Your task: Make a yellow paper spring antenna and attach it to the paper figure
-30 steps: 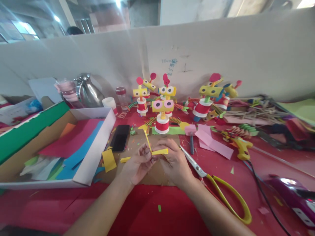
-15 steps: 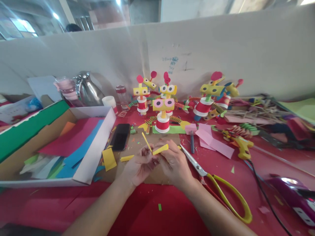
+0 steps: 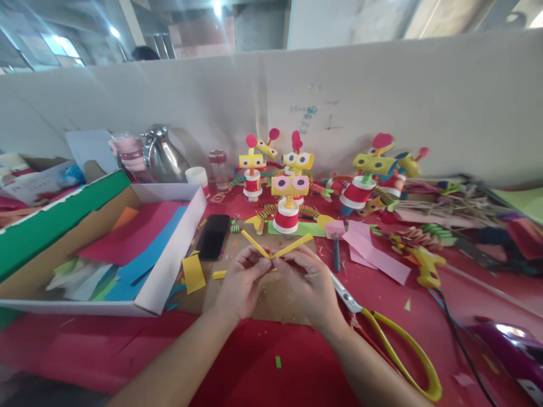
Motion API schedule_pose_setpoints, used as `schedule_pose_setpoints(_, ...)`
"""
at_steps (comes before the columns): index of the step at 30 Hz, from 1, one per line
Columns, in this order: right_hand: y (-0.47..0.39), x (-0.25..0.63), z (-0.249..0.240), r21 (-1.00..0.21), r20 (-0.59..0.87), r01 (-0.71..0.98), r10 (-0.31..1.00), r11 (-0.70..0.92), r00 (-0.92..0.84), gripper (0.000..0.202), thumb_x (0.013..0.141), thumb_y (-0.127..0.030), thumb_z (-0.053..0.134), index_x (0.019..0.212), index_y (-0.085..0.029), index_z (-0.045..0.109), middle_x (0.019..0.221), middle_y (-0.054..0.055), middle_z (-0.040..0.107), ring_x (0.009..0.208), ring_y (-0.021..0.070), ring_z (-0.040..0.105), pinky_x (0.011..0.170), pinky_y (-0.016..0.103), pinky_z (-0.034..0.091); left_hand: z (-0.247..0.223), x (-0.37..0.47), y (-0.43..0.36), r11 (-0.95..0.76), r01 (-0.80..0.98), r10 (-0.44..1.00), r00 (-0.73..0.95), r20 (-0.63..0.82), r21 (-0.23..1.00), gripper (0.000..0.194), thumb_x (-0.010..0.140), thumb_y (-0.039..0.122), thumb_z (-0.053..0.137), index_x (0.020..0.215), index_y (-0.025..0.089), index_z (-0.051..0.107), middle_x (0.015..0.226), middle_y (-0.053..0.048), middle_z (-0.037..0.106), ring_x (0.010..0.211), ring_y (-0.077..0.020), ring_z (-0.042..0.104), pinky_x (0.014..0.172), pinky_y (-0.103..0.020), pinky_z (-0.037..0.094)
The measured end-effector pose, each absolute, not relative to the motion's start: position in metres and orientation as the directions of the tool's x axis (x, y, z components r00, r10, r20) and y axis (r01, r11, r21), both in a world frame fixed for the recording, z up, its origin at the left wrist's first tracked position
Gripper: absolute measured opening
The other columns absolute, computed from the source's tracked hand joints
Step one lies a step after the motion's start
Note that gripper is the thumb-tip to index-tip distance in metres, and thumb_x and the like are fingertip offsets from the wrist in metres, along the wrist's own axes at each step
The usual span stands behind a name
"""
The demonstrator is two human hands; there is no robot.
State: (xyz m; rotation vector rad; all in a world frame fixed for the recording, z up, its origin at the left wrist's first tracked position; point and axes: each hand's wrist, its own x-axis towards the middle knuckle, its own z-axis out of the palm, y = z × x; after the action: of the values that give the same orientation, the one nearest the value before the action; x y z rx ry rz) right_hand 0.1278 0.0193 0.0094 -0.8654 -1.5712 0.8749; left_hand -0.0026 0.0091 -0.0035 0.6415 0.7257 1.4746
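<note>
Two narrow yellow paper strips (image 3: 297, 244) meet in a V at my fingertips, over a brown cardboard mat (image 3: 271, 305). My left hand (image 3: 246, 282) pinches the joint from the left, and my right hand (image 3: 307, 282) pinches it from the right. Whether the strips are one folded piece or two is hidden by the fingers. Just behind stands a paper-cup robot figure (image 3: 285, 217) with a yellow head and pink-ringed eyes. A yellow paper piece (image 3: 194, 273) lies left of my left hand. Large scissors (image 3: 352, 302) with yellow handles rest beside my right hand.
At left is a cardboard box (image 3: 182, 226) of coloured paper, with a phone (image 3: 214, 237) beside it. More robot figures (image 3: 358, 189) stand behind. To the right lie pink paper strips (image 3: 377, 257), a yellow glue gun (image 3: 428, 267) with its cord, and a purple device (image 3: 509, 350).
My right hand has turned, and the strips have spread into a wider, more even V with both hands' fingertips at the joint. The camera view has shifted slightly.
</note>
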Motion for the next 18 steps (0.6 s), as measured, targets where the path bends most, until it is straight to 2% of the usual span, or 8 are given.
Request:
schedule_pose_setpoints(6,0.029,0.138,0.01,-0.951,0.298,0.021,0.929,0.31,-0.219,0.011,0.082,-0.026,0.061,0.085,-0.023,0.072,0.093,0.004,0.065,0.092,0.0193,0.061,0.078,0.03,0.05,0.001,-0.003,0.007,0.046,-0.614,0.999,0.026,-0.039,0.788,0.017,0.069,0.013,0.071,0.085,0.016,0.067,0.084,-0.003,0.068,0.079,-0.0146,0.064,0.081,-0.031,0.05)
schedule_pose_setpoints(12,0.037,0.145,0.012,-0.969,0.193,0.084,0.927,0.23,-0.321,0.013,0.078,-0.029,0.063,0.076,-0.02,0.074,0.085,0.005,0.068,0.083,0.0196,0.062,0.075,0.032,0.049,0.002,0.001,0.006,0.062,-0.565,0.994,-0.041,-0.103,0.823,0.02,0.063,0.014,0.075,0.079,0.016,0.063,0.08,0.001,0.064,0.074,-0.0141,0.064,0.073,-0.031,0.053)
schedule_pose_setpoints(16,0.034,0.139,0.011,-0.99,0.138,-0.04,0.947,0.132,-0.292,0.016,0.077,-0.029,0.064,0.087,-0.02,0.073,0.085,0.004,0.071,0.08,0.0193,0.065,0.074,0.033,0.051,0.0,0.004,0.008,0.013,-0.57,0.993,-0.089,-0.078,0.822,0.021,0.064,0.015,0.075,0.08,0.017,0.061,0.079,0.001,0.065,0.075,-0.0131,0.064,0.076,-0.031,0.053)
schedule_pose_setpoints(18,0.031,0.135,0.009,-0.986,0.155,-0.092,0.956,0.136,-0.25,0.017,0.076,-0.028,0.065,0.09,-0.021,0.072,0.087,0.004,0.071,0.081,0.0192,0.066,0.076,0.032,0.051,0.0,0.005,0.008,-0.027,-0.568,0.991,-0.125,-0.053,0.823,0.019,0.066,0.015,0.073,0.08,0.017,0.06,0.078,0.001,0.065,0.074,-0.0119,0.063,0.076,-0.029,0.052)
